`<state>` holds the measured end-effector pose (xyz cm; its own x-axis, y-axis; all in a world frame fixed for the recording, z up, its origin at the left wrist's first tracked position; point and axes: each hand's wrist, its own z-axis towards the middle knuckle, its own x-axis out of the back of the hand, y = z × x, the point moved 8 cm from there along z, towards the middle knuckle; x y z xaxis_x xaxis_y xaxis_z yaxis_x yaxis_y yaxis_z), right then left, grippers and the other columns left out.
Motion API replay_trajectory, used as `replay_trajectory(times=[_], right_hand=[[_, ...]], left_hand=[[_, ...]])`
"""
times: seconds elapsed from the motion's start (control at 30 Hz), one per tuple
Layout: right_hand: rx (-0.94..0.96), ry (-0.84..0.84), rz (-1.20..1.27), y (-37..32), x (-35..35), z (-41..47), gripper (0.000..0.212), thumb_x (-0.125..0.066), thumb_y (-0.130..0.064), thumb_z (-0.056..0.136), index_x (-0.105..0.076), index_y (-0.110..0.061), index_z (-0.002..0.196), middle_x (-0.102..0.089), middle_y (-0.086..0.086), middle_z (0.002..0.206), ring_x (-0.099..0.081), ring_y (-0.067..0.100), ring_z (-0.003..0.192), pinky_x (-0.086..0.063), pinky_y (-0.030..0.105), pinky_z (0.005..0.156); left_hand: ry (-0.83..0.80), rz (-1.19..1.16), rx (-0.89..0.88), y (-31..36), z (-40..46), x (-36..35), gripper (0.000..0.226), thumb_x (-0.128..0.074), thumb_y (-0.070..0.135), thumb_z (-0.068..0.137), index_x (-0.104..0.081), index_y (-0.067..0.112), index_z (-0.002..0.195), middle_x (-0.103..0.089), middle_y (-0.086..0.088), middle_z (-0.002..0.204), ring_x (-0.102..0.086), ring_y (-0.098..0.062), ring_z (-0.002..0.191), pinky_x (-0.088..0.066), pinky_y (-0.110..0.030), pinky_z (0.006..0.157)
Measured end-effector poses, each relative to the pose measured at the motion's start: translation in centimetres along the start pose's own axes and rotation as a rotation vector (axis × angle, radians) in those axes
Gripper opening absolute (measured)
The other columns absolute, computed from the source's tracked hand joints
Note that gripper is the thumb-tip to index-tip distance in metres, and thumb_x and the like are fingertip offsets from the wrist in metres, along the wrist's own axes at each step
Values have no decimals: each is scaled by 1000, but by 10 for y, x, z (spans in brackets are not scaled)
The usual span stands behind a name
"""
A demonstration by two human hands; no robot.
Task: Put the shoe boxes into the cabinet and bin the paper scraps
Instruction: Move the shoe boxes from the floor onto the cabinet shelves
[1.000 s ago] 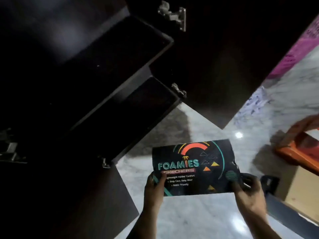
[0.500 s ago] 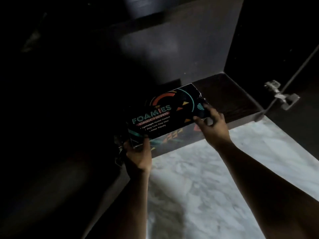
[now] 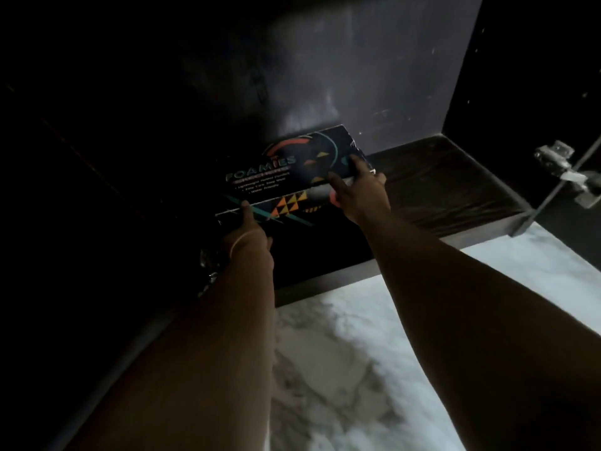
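so both hands have hold of the shoe box [image 3: 292, 170]: the left hand [image 3: 248, 234] grips its near left corner, thumb on the lid edge, and the right hand [image 3: 359, 190] holds the right end, fingers spread over the top. the box sits inside the cabinet on the bottom shelf [image 3: 455, 187], close to the dark back panel [image 3: 325, 76], though whether it rests flat i cannot tell. i'd judge this box nearly stowed, only the letting go left. no paper scraps or bin are in sight, so that part looks undone. a door hinge [image 3: 566, 170] juts at right, and marble floor [image 3: 357, 369] lies below. nothing seems to block the shelf.
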<state>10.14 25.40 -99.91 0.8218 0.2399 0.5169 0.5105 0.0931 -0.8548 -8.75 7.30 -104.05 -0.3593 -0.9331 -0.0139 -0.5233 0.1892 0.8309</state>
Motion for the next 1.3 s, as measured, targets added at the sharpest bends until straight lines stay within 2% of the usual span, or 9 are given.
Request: replay_trajectory(times=[0.13,0.23,0.3,0.37,0.63,0.73,1.07,1.17,1.3], right_hand=[[137,-98,-24,14,12,-22,78,-57,-55,97,-11,-49,160,-2,16,170,-29,40,151,-33,48,118],[164,7,-55,53,34,-62,67,-55,-52,99,-25,-43,158,-36,13,160,-43,34,143,-41,46,112],[143,71,-128,81,49,-90,53,-56,-48,99,-47,-32,149,-59,10,141,-56,33,130,-47,41,103],[122,93,-141,98,58,-114,44,-58,-43,99,-59,-26,140,-65,6,135,-59,30,126,-48,37,100],[-76,-5,-330,180,167,-218,53,-46,-58,97,-51,-35,145,-57,-4,145,-54,18,131,-47,33,104],[-172,93,-424,209,240,-272,52,-44,-55,92,-55,-34,138,-64,-2,133,-60,23,122,-52,36,98],[-517,708,-713,242,498,-524,25,-54,-38,92,-68,-26,109,-70,2,106,-65,32,98,-53,41,78],[-759,911,-672,263,551,-615,30,-52,-44,95,-65,-30,118,-64,3,121,-60,31,112,-51,44,90],[-1158,933,-562,305,567,-728,57,-51,-58,94,-46,-27,141,-49,14,141,-48,38,130,-41,51,105]], left_hand=[[-6,28,-96,-7,-15,7,83,-67,72,79,-51,11,133,-60,-13,123,-62,-24,99,-61,-43,85],[34,272,-168,-40,-27,16,91,-69,79,62,-59,17,127,-66,-12,124,-67,-33,110,-59,-49,90],[-15,499,-273,-52,-55,6,65,-74,51,82,-59,11,131,-66,-17,127,-65,-38,116,-56,-41,94],[-70,663,-352,-64,-82,-7,44,-69,30,92,-63,8,129,-72,-14,119,-66,-35,116,-47,-28,85],[-581,1102,-590,-155,-216,-109,25,-70,36,85,-70,21,105,-76,-2,108,-70,-26,106,-55,-31,85],[-788,1205,-609,-200,-288,-139,14,-69,42,84,-64,30,92,-76,2,105,-70,-25,103,-55,-31,85],[-1414,1266,-575,-323,-555,-155,38,-64,40,92,-66,21,125,-68,-2,124,-65,-27,107,-51,-32,86],[-1588,1260,-528,-349,-618,-138,52,-62,50,93,-59,20,134,-64,-5,131,-64,-28,113,-51,-36,96],[-1783,1303,-428,-383,-676,-108,69,-58,50,97,-36,18,155,-46,-4,154,-48,-25,138,-40,-31,107]])
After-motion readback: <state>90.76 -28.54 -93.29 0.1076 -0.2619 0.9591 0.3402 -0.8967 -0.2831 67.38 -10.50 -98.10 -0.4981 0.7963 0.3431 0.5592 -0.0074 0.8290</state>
